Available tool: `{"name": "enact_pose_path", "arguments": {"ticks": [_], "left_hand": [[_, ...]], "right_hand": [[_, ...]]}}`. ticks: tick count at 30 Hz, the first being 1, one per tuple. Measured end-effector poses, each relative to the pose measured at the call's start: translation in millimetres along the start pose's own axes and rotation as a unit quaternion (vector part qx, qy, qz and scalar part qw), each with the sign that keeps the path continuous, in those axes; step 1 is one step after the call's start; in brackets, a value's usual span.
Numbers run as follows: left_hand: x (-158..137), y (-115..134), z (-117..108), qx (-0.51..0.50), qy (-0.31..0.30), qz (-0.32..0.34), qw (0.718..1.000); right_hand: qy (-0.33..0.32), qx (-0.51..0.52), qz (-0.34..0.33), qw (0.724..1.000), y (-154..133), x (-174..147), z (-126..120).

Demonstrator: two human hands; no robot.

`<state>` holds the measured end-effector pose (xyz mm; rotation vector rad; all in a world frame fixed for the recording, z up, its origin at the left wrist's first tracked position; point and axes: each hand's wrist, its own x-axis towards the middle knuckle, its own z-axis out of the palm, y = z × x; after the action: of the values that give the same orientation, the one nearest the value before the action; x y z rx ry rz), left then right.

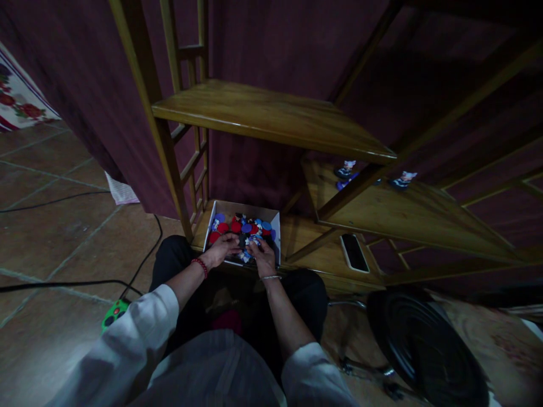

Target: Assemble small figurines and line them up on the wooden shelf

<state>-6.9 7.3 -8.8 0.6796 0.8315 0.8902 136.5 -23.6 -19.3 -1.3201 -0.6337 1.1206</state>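
Observation:
Both my hands are over a shallow white cardboard box [277, 226] on the lowest wooden shelf. Small figurines with round red, blue and purple bases [246, 228] lie jumbled inside it. The fingers of my left hand [224, 249] are closed at the edge of a dark round base [243, 240]. Close beside it, my right hand [264, 257] pinches a small blue-and-white figurine [253, 243]. The two pieces sit close together between my fingertips; whether they are joined I cannot tell. My fingers hide part of both.
A wooden shelf board [263, 116] spans above the box. Small figurines [403, 180] stand on the middle shelf to the right. A phone [354, 252] lies on the lower shelf. A black round stool [426, 345] stands at right; a green device [114, 314] and cables are on the floor at left.

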Motion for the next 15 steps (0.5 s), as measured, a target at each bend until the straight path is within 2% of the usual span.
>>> {"name": "enact_pose_path", "arguments": {"ticks": [15], "left_hand": [[1.5,-1.6,0.6,0.004,0.001,0.011,1.000]], "right_hand": [[-0.004,-0.011,-0.011,1.000,-1.1,-2.5,0.5]]}}
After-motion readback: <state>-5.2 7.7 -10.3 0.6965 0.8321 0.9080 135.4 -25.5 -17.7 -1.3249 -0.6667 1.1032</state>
